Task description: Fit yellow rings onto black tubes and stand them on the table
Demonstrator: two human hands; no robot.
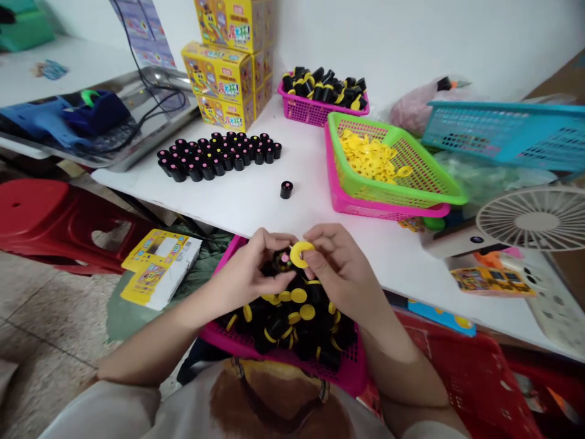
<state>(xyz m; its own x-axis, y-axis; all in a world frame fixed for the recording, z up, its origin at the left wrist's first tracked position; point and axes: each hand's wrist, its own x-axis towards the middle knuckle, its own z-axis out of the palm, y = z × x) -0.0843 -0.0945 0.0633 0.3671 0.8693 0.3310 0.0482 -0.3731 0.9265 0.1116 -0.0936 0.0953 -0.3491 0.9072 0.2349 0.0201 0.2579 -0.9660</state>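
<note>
My left hand [256, 262] is wrapped around a small black cup [282, 261], its opening facing me with a pink dot inside. Between the thumb and fingers of my right hand [336, 262] is a round yellow lid [301, 254], held right beside the cup. Beneath both hands a magenta basket [359, 372] is heaped with black cups capped in yellow [299, 296]. One black cup [286, 190] stands alone on the white table [256, 204], just beyond my hands.
Rows of black cups [219, 160] stand at the back left, before stacked yellow boxes [223, 76]. A green basket [429, 177] holds yellow pieces [368, 157]. Behind it sits a pink basket of capped cups [315, 111]. A fan [534, 219] lies at right; a red stool [59, 213] stands at left.
</note>
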